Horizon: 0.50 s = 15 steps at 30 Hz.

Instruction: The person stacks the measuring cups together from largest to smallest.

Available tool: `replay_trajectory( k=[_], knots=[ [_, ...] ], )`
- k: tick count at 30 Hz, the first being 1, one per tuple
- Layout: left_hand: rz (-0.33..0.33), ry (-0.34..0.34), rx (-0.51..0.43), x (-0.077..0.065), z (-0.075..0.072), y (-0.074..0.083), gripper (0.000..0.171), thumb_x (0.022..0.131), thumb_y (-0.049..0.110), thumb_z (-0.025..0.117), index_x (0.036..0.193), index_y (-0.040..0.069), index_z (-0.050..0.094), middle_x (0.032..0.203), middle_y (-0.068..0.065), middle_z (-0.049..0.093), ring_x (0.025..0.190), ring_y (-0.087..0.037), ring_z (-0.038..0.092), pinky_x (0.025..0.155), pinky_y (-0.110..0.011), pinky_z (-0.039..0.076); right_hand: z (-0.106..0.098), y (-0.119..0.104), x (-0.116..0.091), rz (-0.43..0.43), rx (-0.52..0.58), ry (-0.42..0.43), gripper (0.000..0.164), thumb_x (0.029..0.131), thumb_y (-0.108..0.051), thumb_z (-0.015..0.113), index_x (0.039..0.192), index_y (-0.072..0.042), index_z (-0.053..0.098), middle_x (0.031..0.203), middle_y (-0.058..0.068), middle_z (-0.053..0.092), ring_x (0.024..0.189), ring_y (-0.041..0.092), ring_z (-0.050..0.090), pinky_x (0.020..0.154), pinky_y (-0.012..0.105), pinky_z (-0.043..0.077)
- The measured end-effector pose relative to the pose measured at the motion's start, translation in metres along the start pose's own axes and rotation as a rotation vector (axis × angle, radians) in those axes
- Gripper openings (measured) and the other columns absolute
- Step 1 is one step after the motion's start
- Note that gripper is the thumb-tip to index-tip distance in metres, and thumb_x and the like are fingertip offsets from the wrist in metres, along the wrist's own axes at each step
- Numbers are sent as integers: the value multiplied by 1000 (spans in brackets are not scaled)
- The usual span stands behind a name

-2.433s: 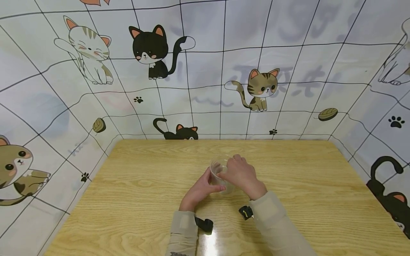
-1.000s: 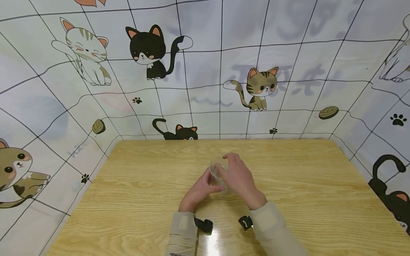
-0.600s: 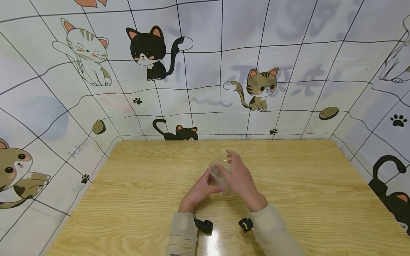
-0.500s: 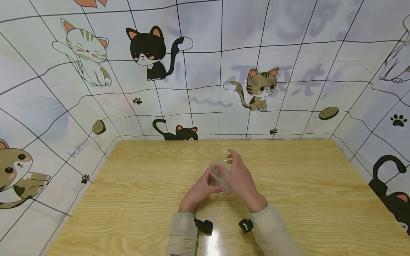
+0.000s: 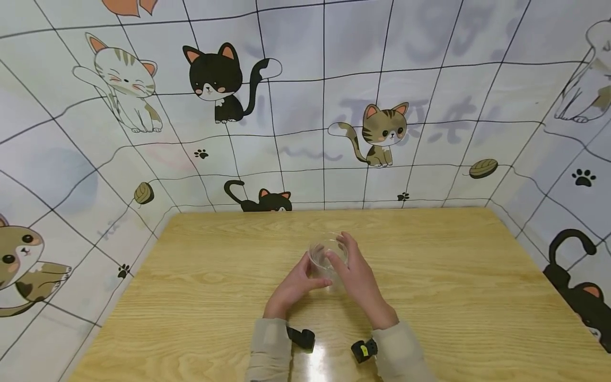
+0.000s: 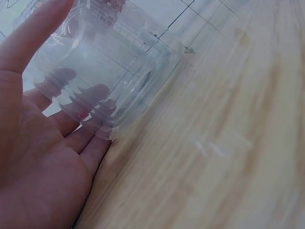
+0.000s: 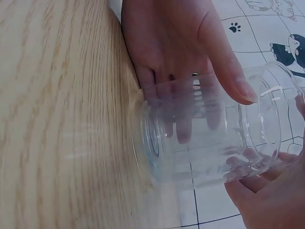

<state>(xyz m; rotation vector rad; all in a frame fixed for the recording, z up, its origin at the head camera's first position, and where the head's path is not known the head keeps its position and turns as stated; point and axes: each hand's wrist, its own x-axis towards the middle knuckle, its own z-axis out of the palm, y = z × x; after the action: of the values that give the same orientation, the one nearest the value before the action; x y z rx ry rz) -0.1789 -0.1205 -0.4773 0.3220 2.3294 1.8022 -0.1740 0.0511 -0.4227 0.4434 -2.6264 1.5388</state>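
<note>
A clear plastic cup [image 5: 329,271] stands upright on the wooden table, its wide mouth facing up. Ring-like edges show near its mouth and its base in the right wrist view. My left hand [image 5: 292,285] holds the cup's lower left side, thumb in front and fingers behind; through the see-through wall [image 6: 109,62] these fingers show in the left wrist view. At the rim, my right hand [image 5: 357,273] grips from the right, with its thumb over the near edge and its fingers on the far right side. Part of the right hand [image 7: 276,195] shows beside the rim.
The light wood tabletop [image 5: 215,265] runs back to a white wall cloth [image 5: 305,116] printed with cartoon cats and grid lines. Black wrist cameras, left [image 5: 302,338] and right [image 5: 364,350], sit low over the table beside the sleeves.
My right fingers, earlier bent down at the cup's mouth, have straightened and now lie around the rim's right side. The left hand keeps its hold. The head view has shifted slightly.
</note>
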Motion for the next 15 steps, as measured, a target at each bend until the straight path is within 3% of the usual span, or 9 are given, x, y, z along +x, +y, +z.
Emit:
replay_trajectory(
  k=[5, 7, 15],
  knots=[
    [12, 2, -6, 1, -1, -1, 84, 72, 31, 74, 139, 34, 24, 140, 14, 28, 129, -10, 23, 104, -40, 19, -4, 5, 2, -18, 56, -67, 73, 85, -53, 49, 142, -24, 13, 140, -5, 32, 127, 18, 31, 95, 52, 31],
    [16, -4, -24, -2, -2, 6, 82, 74, 27, 73, 140, 32, 25, 140, 12, 29, 129, -12, 24, 104, -40, 18, -6, 7, 3, -22, 79, -98, 76, 83, -51, 53, 142, -26, 11, 141, -5, 31, 127, 18, 30, 96, 52, 29],
    [25, -37, -62, -8, -2, 21, 81, 75, 17, 72, 141, 24, 25, 140, 4, 31, 129, -17, 24, 104, -44, 18, -14, 12, 1, 20, 136, -163, 81, 78, -49, 61, 140, -36, 10, 142, -4, 29, 126, 29, 30, 96, 55, 27]
  ],
)
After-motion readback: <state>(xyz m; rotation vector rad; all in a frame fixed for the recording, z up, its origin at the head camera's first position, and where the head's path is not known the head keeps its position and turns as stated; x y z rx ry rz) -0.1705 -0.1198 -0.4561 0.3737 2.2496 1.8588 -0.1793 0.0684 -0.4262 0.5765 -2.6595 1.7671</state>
